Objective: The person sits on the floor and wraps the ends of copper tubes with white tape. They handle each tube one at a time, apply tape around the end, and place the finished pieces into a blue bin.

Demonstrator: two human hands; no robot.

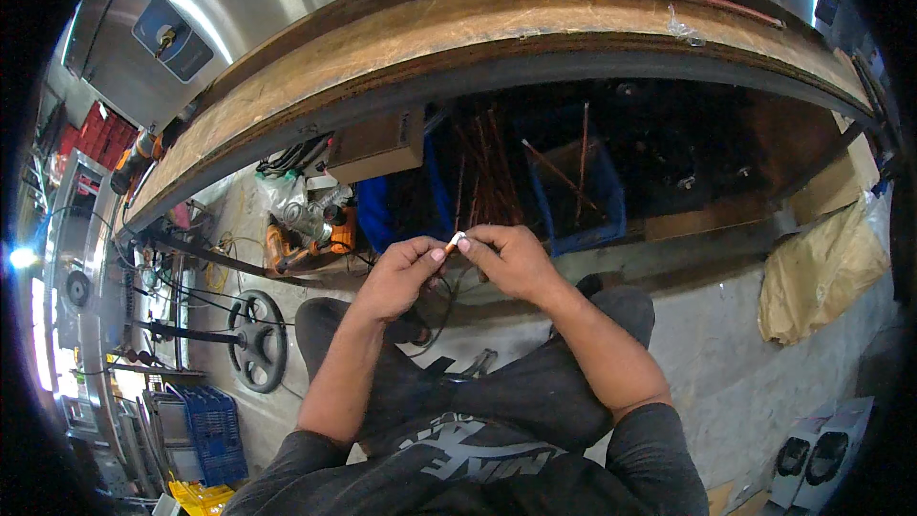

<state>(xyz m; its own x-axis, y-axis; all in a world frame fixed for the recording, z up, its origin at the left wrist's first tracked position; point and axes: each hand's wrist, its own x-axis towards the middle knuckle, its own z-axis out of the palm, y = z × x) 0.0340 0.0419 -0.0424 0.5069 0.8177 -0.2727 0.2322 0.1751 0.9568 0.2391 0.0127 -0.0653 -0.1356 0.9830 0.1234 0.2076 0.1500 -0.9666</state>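
In front of my lap, a small short rod, white at its upper end and orange-brown below, is pinched between my two hands. I cannot make out exactly what it is. My left hand grips its lower end with thumb and curled fingers. At the white end, my right hand closes with thumb and forefinger. The fingertips of both hands nearly meet. Beneath them a thin dark cord hangs in a curve; whether it joins the rod is hidden.
A wooden bench curves ahead, bearing a copper tube with a brass-coloured fitting. Under it are blue bins with copper tubes, a cardboard box and orange power tools. A black handwheel stands left, a brown bag right.
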